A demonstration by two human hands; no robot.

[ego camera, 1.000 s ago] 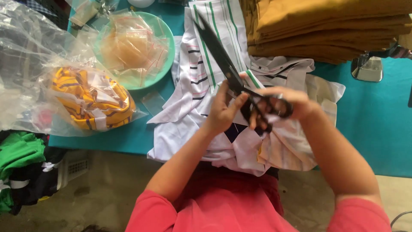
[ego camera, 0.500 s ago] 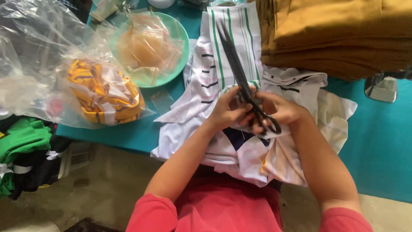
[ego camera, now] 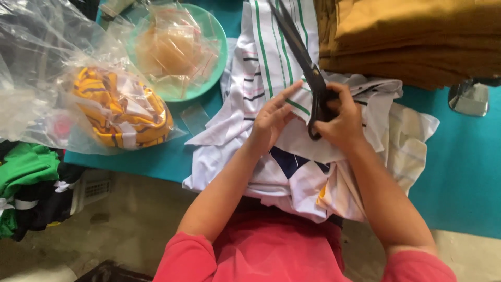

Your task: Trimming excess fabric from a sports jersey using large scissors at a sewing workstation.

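right hand [ego camera: 342,122]: fingers clamped on the loop handles of long black steel scissors [ego camera: 302,62] | blades ran up-left, away from the body | left hand [ego camera: 271,120]: fingers together, flat on white green-striped cloth [ego camera: 271,47] on teal worktop [ego camera: 464,172], just left of the handles

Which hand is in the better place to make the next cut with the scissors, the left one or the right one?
Probably the right hand: its fingers already grip the handles of the long black scissors. The left hand lies flat on the white striped fabric garment, better placed to steady it.
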